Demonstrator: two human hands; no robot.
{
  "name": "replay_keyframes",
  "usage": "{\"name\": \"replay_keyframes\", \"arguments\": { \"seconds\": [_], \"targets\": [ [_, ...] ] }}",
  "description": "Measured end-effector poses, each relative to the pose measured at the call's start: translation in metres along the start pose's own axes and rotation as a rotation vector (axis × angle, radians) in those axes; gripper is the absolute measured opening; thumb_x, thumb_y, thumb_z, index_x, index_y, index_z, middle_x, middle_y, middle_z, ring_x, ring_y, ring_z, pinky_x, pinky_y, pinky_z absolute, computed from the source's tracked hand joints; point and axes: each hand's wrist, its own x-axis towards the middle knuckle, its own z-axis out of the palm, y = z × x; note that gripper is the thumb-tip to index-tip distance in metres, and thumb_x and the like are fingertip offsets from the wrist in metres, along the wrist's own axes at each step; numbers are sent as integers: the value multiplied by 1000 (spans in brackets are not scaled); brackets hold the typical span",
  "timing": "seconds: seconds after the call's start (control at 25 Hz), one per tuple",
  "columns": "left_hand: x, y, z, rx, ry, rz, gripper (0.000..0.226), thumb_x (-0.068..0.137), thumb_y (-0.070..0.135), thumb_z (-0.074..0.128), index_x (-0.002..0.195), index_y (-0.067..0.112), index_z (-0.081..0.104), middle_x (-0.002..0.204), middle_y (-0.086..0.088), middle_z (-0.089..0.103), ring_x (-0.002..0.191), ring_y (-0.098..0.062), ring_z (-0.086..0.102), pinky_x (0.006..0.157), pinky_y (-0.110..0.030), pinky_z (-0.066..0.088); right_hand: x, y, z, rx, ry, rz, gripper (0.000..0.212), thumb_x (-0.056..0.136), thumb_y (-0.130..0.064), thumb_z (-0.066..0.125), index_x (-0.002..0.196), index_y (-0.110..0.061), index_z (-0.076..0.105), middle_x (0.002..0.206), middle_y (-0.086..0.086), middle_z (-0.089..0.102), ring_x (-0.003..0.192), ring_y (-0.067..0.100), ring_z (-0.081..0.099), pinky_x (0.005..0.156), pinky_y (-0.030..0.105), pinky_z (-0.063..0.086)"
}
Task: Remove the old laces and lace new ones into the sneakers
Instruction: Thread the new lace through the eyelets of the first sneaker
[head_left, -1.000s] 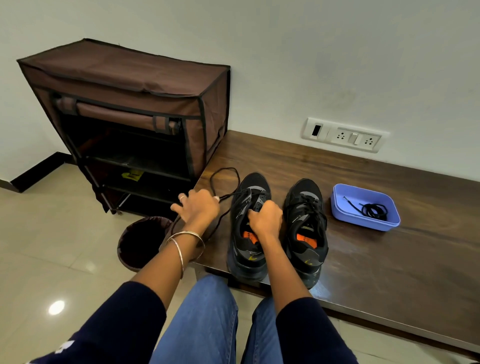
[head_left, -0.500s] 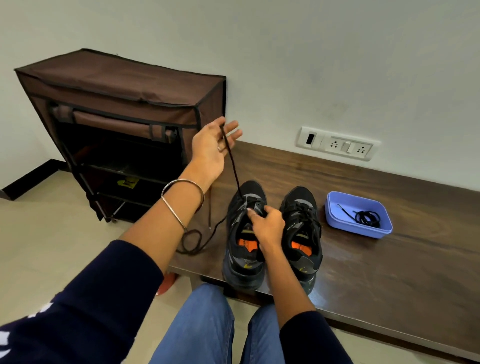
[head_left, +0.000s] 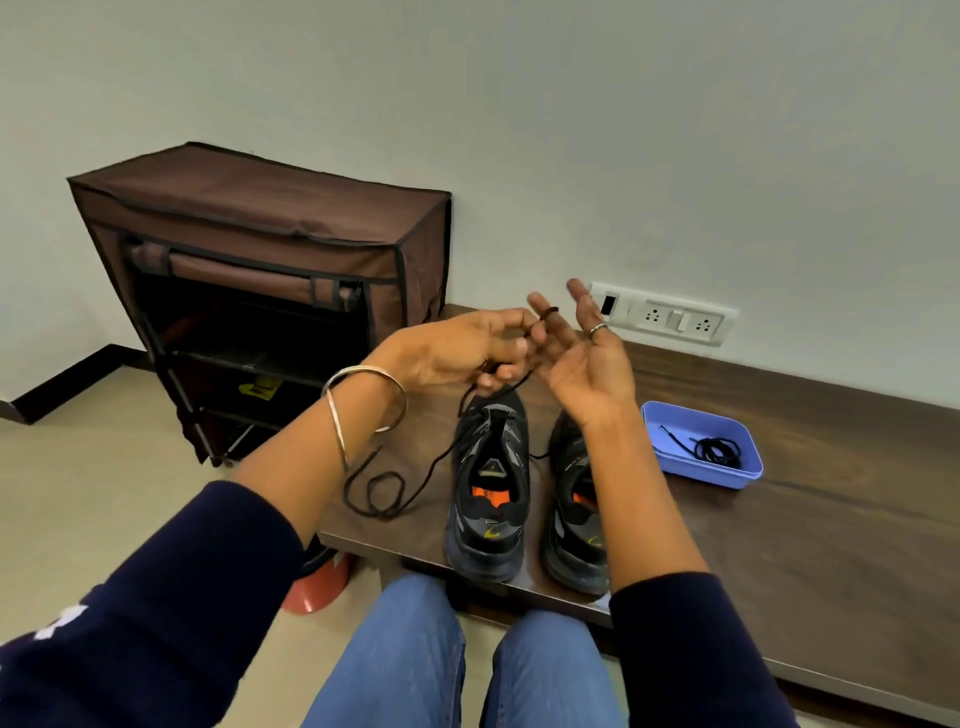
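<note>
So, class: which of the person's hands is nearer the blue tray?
Right. The right hand hovers left of the blue tray; the left hand is farther left.

A home entryway or shoe corner
A brown fabric shoe rack (head_left: 249, 291) stands on the tiled floor (head_left: 78, 493) left of the fingers (head_left: 535, 317), a wall socket panel (head_left: 670, 318) sits just right of them, and black sneakers (head_left: 488, 483) rest on the wooden counter (head_left: 831, 545) below them
</note>
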Motion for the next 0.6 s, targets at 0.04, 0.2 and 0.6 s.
{"name": "replay_keyframes", "arguments": {
  "seconds": [0.04, 0.2, 0.6],
  "targets": [
    [-6, -5, -7, 30, 51, -19, 16, 103, 9, 35, 109, 19, 46, 63, -2, 42, 49, -12, 32, 47, -22, 30, 0, -4, -3, 18, 16, -43, 21, 97, -25, 52, 116, -24, 62, 109, 6, 70, 86, 19, 67, 83, 38, 50],
    [-18, -45, -57, 353, 772, -131, 34, 97, 9, 42, 127, 25, 38, 68, -1, 64, 64, -16, 57, 65, -32, 51, 0, -13, -20, -137, 297, -150, 24, 94, 1, 52, 107, -11, 68, 91, 2, 71, 76, 14, 63, 64, 24, 47],
    [16, -78, -13, 661, 458, 85, 29, 87, 22, 68, 115, 17, 67, 99, 1, 73, 96, -7, 66, 95, -28, 48, 4, 46, -10, -656, 243, -149, 14, 90, 6, 58, 94, -1, 70, 88, 13, 71, 79, 19, 68, 69, 23, 58]
  ]
}}
